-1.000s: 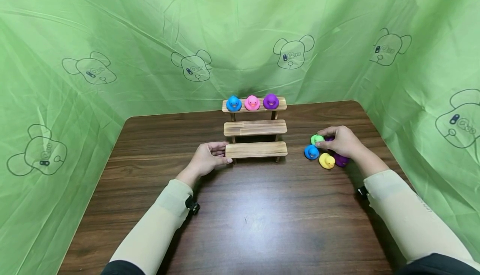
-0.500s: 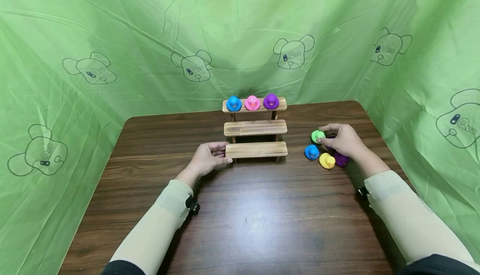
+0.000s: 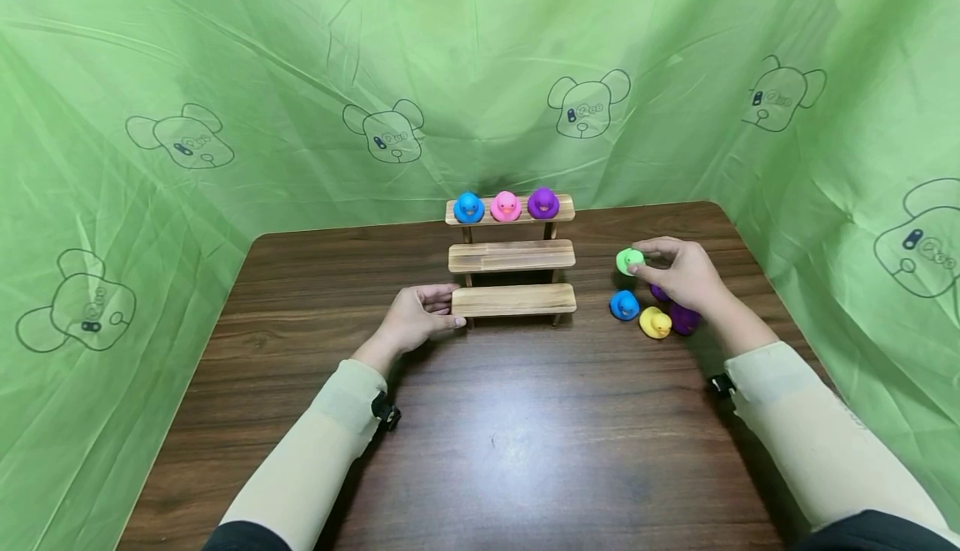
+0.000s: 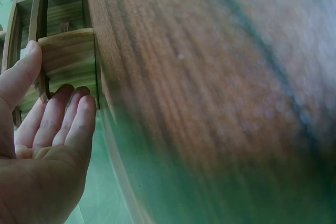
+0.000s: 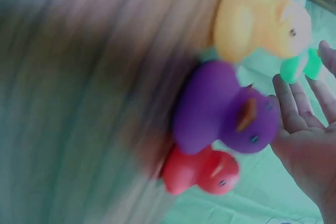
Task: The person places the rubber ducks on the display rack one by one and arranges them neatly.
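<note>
Green rubber duck [image 3: 628, 261] is sitting pinched in the right hand [image 3: 684, 276], lifted above the worktop [image 3: 525, 434]. Left of this grip, the wooden three-step shelf [image 3: 512, 256] is standing, while the left hand [image 3: 417, 319] is clasping its lowest step.

left hand [image 4: 39, 145] | thumb and fingertips on wooden shelf [image 4: 68, 59] | table [image 4: 210, 103]
</note>
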`<state>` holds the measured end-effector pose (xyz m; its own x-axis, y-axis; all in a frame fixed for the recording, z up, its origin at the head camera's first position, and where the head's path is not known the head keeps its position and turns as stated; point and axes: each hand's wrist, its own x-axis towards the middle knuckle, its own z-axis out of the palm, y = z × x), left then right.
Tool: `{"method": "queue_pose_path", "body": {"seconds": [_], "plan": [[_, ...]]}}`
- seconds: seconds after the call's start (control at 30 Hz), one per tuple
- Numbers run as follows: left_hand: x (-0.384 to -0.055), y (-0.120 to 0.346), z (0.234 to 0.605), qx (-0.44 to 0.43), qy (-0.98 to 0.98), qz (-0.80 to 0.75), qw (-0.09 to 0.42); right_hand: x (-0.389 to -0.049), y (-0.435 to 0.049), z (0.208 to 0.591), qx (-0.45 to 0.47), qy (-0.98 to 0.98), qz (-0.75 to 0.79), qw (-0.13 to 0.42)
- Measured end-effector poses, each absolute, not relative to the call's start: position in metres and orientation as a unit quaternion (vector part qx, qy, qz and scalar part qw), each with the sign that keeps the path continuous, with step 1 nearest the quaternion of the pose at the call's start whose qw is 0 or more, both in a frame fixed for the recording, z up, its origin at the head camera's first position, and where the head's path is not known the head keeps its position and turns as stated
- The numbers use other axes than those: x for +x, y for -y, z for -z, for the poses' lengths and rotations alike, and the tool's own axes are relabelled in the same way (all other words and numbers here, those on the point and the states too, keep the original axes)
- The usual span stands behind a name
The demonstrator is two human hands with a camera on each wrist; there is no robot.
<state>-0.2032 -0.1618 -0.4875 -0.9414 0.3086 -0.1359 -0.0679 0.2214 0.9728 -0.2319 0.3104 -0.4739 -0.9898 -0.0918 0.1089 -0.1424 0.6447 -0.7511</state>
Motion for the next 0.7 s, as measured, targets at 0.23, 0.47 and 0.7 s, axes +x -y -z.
{"method": "queue_pose_path", "body": {"seconds": [0.23, 0.47, 0.7], "plan": [[-0.207, 0.164, 0.500, 0.081, -0.769, -0.618, 0.145, -0.226, -0.291, 0.460, 0.066, 0.902, -0.425, 0.046], [-0.205, 0.164, 0.498, 0.080, -0.770, -0.617, 0.138, -0.224, -0.273, 0.443, 0.094, 0.885, -0.451, 0.061], [-0.206, 0.164, 0.499, 0.078, -0.771, -0.617, 0.135, -0.223, -0.251, 0.430, 0.111, 0.858, -0.499, 0.053]]}}
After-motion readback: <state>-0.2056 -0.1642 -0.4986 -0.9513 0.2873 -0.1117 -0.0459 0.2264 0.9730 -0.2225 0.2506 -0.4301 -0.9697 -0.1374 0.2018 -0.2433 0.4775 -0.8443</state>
